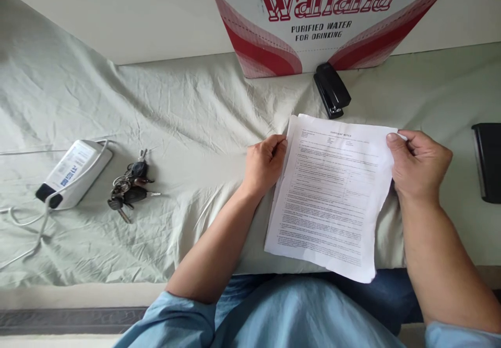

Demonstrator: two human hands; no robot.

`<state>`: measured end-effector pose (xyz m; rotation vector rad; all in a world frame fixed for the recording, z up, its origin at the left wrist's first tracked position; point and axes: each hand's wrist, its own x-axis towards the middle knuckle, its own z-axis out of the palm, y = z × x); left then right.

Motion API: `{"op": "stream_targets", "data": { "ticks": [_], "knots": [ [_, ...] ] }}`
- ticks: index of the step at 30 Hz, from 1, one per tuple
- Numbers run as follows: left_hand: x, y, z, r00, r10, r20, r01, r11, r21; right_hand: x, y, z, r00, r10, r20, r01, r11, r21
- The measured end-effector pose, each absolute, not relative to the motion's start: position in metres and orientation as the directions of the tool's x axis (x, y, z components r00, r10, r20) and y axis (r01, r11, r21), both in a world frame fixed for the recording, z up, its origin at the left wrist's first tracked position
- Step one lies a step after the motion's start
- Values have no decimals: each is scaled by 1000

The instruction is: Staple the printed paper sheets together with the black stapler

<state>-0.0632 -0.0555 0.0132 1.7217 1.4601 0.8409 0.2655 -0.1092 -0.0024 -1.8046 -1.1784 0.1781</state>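
Note:
A thin stack of printed white sheets (332,196) is held up over the pale green sheet, tilted slightly. My left hand (264,163) pinches the stack's upper left edge. My right hand (418,165) grips its upper right corner, thumb on top. A black stapler (332,90) lies just beyond the papers' top edge, near neither hand.
A red and white "Wahaha" water carton (324,19) stands at the back. A bunch of keys (131,183) and a white device with cables (74,173) lie to the left. A black object (487,163) sits at the right edge. The wrinkled green sheet (176,113) covers the surface.

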Motion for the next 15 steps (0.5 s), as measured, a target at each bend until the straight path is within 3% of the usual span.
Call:
{"op": "stream_targets", "data": {
  "ticks": [15],
  "knots": [
    [-62, -54, 13, 107, 994, 14, 466, -63, 883, 262, -109, -2, 510, 775, 374, 635, -46, -771]
  ]
}}
